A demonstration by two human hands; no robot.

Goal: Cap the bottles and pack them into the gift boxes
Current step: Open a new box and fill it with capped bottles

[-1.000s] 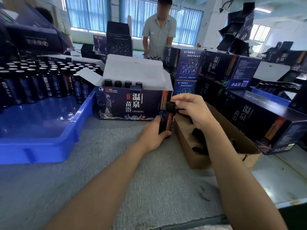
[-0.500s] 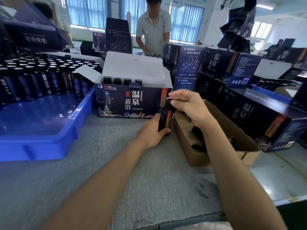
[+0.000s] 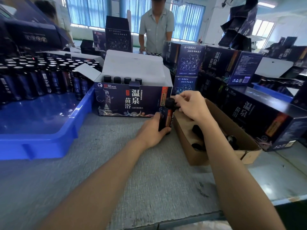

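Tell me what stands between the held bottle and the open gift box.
Nothing visible: the bottle stands just outside the box's front wall, its flaps open; four bottles show inside it.

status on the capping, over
Left hand grips bottle, upright. Right hand pinches cap on its neck. Gift box behind, open, four capped bottles showing. Nothing between bottle and box.
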